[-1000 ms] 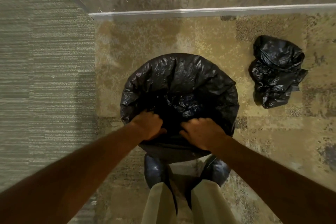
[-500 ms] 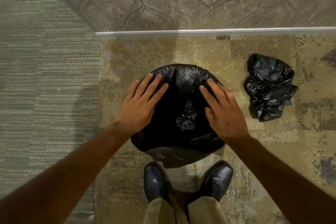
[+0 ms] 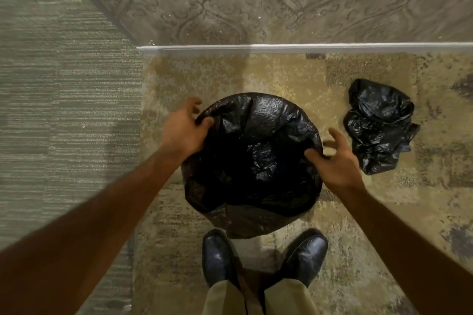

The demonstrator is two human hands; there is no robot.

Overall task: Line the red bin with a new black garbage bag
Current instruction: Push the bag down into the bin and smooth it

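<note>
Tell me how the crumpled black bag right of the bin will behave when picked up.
The crumpled bag is probably floppy: it lies in loose, creased folds. It seems light, a slumped heap of thin film. Its glossy sheen suggests it may slip.

You have two hands in view, left hand and right hand. Two bags: one black garbage bag covering what is probably a single bin, one crumpled bag on the floor. Two shoes, left shoe and right shoe.

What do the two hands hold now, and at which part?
Left hand grips the black garbage bag at its upper-left rim; right hand only touches the right rim with its thumb.
</note>
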